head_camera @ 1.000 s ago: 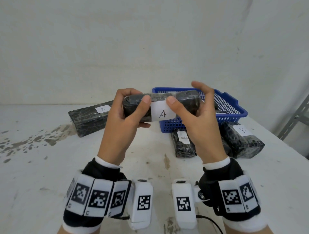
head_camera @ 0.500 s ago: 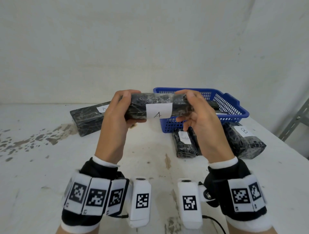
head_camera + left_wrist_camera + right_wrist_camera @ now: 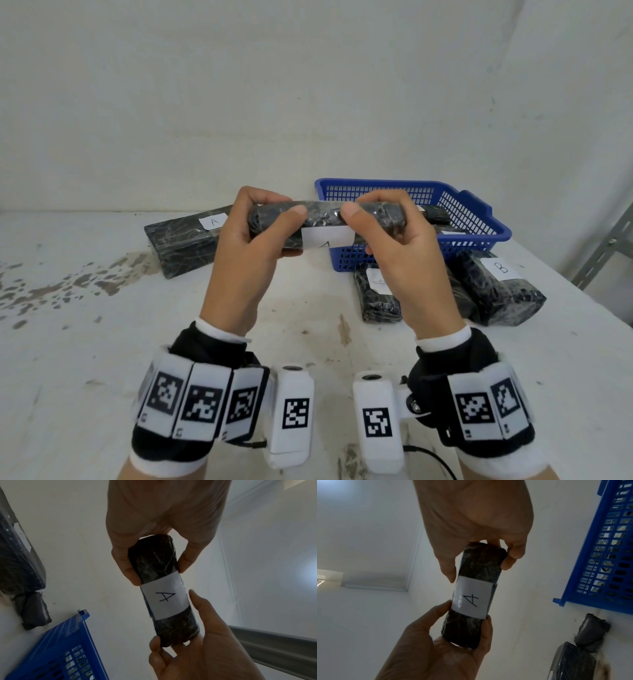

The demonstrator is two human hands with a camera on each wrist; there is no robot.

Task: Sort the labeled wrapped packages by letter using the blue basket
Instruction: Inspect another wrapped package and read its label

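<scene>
Both hands hold one black wrapped package [image 3: 325, 221] level in the air above the worktop [image 3: 102, 342], in front of the blue basket [image 3: 479, 219]: the left hand [image 3: 246, 253] has its fingers curled round the left end, the right hand [image 3: 407, 253] grasps the right end. Its white label [image 3: 165, 599] reads A. Another A package [image 3: 185, 243] lies on the worktop to the left, and a B package [image 3: 500, 291] lies just beside the basket's near right corner.

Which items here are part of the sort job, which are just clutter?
Job:
- held A package, gripped by left hand and right hand
- A package on table
- B package
- blue basket

Just there:
- metal shelf post
- stains on table
</scene>
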